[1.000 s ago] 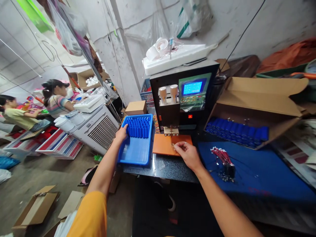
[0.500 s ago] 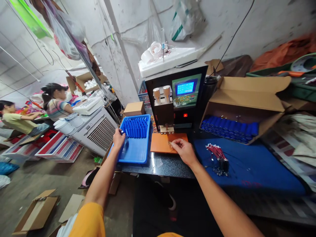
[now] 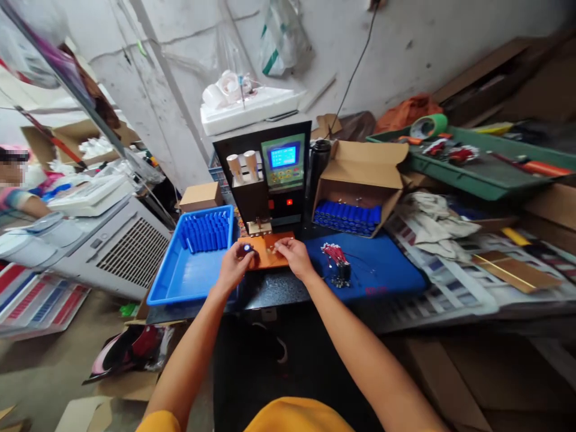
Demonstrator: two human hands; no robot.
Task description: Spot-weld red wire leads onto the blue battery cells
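My left hand [image 3: 234, 266] is closed round a blue cylindrical cell [image 3: 247, 248], its end facing me, over the orange pad [image 3: 269, 259] in front of the spot welder [image 3: 265, 174]. My right hand [image 3: 291, 254] rests on the same pad with fingers pinched together on something too small to name. The welder's tip [image 3: 258, 225] hangs just behind both hands. A blue tray [image 3: 180, 282] with a row of blue cells [image 3: 204, 232] sits to the left of my left hand.
A cardboard box of blue cells [image 3: 348, 217] stands right of the welder. A bundle of red wires [image 3: 335, 259] lies on the blue mat [image 3: 382, 273]. A green tray with tools [image 3: 477, 174] is at the far right. A white cooler unit [image 3: 112, 252] stands left; another person [image 3: 18, 186] sits at the far left.
My left hand left the blue tray carrying a cell and came to the orange pad beside my right hand. The camera has turned to the right.
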